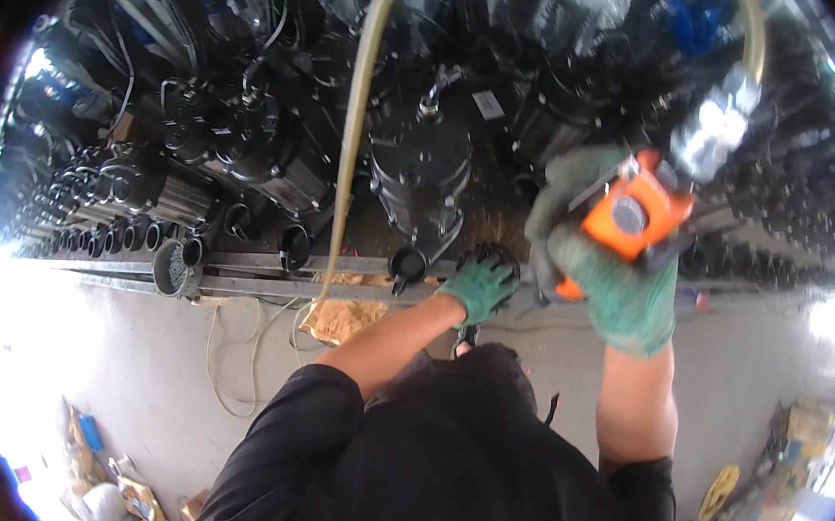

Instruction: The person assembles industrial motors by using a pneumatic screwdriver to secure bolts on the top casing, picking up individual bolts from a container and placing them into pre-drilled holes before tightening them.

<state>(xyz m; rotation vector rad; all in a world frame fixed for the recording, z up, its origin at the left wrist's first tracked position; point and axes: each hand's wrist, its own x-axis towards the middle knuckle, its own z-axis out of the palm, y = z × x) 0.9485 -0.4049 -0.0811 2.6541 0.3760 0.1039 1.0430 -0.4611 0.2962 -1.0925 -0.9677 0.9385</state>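
Got the green-gloved right hand (635, 294) wrapped snug around an orange tool (631, 218), held up off to the right, kinda blurry, with a silvery fitting (714, 128) and a yellowish hose (754, 37) running off its top end. Got the green-gloved left hand (482, 292) well apart from that, down on a round black part (508, 257) near the metal rail (264, 286); can't tell if gripping it or just resting there. Also seeing a chunky black pump-like unit (422, 166) up and left of that hand, plus a second yellowish hose (357, 104) and some brown cardboard (341, 322) below the rail.
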